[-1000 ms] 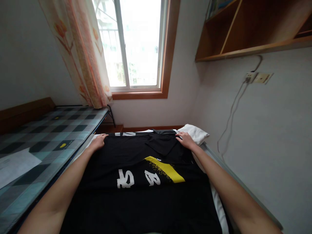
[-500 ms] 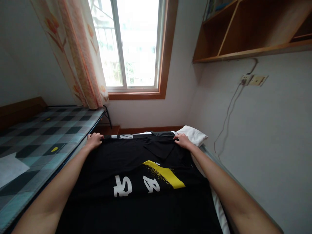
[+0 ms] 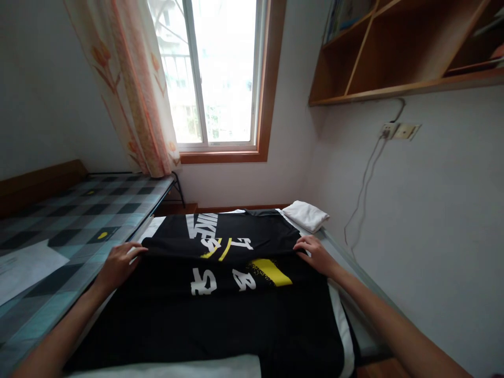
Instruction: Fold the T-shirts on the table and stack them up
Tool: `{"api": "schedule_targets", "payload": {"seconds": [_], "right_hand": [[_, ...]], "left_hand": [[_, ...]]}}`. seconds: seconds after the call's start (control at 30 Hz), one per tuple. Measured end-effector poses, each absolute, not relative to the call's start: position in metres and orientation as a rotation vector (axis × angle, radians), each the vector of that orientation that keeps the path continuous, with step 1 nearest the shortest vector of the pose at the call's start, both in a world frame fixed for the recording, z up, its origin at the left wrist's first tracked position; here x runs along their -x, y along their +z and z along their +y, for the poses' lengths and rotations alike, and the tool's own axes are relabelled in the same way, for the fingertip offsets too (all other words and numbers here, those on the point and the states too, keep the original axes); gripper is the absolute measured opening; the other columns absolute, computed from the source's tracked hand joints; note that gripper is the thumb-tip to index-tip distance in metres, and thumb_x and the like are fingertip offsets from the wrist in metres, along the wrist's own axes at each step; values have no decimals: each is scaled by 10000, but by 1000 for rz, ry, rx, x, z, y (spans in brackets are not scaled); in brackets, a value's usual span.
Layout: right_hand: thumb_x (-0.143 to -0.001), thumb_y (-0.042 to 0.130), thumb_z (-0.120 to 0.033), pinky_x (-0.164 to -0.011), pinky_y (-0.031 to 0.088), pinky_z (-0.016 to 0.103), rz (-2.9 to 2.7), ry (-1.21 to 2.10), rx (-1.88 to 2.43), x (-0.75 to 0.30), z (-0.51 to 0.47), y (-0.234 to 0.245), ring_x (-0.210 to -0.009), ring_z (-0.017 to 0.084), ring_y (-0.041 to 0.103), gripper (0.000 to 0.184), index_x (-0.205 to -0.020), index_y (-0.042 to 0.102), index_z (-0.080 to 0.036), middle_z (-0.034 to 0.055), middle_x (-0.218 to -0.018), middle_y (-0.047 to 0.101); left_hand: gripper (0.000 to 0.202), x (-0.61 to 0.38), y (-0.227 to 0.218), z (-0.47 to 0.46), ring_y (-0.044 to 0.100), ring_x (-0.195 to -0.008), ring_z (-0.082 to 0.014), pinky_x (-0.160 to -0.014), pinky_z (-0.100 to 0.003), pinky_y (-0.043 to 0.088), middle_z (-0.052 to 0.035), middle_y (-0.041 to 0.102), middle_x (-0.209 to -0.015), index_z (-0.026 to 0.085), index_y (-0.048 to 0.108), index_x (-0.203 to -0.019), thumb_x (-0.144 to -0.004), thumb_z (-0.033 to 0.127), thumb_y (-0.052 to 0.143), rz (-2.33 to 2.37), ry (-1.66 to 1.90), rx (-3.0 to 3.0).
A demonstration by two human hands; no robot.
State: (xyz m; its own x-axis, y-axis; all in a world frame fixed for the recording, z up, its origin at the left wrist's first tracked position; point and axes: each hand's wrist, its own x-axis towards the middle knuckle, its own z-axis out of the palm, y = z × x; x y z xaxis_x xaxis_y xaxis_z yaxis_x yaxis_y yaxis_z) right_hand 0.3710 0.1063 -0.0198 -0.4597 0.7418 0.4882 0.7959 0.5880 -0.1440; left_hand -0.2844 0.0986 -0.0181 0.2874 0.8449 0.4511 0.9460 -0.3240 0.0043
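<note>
The black shirt [image 3: 220,315] lies flat on the bed [image 3: 346,336] and covers nearly the whole width of it, from the near edge up to the far end. Its far part is doubled over toward the person, so a fold line goes across the bed from the left edge to the right edge. White characters and a yellow stripe show on the lower layer, and white letters with thin yellow lines on the upper layer. The left hand [image 3: 118,265] is at the left end of this fold, close to the left edge of the bed, with the fingers bent and pressed together on the cloth, pinching it. The right hand [image 3: 317,254] is at the right end of the fold, near the right edge, with the fingers curved over the cloth; if the thumb is under the cloth I cannot tell. A white cloth [image 3: 305,215], folded, rests in the far right corner of the bed, apart from the shirt. On the left stands a second bed [image 3: 71,210] with a checkered cover, and a sheet of paper [image 3: 23,268] lies on it. Behind both beds is a window [image 3: 220,79] with a flowered curtain [image 3: 134,94] at its left side. On the right wall hangs a wooden shelf [image 3: 394,58], and under it a wall socket [image 3: 399,130] with a cable [image 3: 364,178] going down.
</note>
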Motion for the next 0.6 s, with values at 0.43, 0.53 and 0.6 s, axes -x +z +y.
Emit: {"api": "schedule_targets", "payload": {"seconds": [0.43, 0.53, 0.6], "right_hand": [[-869, 575, -256, -823, 436, 384, -2293, -297, 1352, -381, 95, -18, -946, 235, 583, 173, -885, 747, -260, 60, -958, 683], [-869, 571, -246, -803, 420, 378, -2338, -334, 1391, -383, 88, -26, -951, 241, 576, 183, -886, 751, -281, 53, -965, 684], [-867, 571, -240, -796, 414, 370, -2342, -338, 1418, -381, 85, -31, -945, 242, 573, 187, -892, 752, -282, 55, -965, 683]], "left_hand": [[336, 267, -19, 67, 651, -918, -267, -851, -393, 481, -88, 695, -1024, 230, 684, -984, -877, 325, 380, -1745, -530, 2278], [320, 266, -26, 60, 652, -890, -263, -831, -390, 484, -85, 696, -969, 228, 694, -939, -864, 299, 392, -1725, -455, 2331], [309, 264, -30, 54, 650, -888, -257, -821, -376, 483, -83, 696, -938, 234, 699, -906, -860, 299, 400, -1722, -414, 2357]]}}
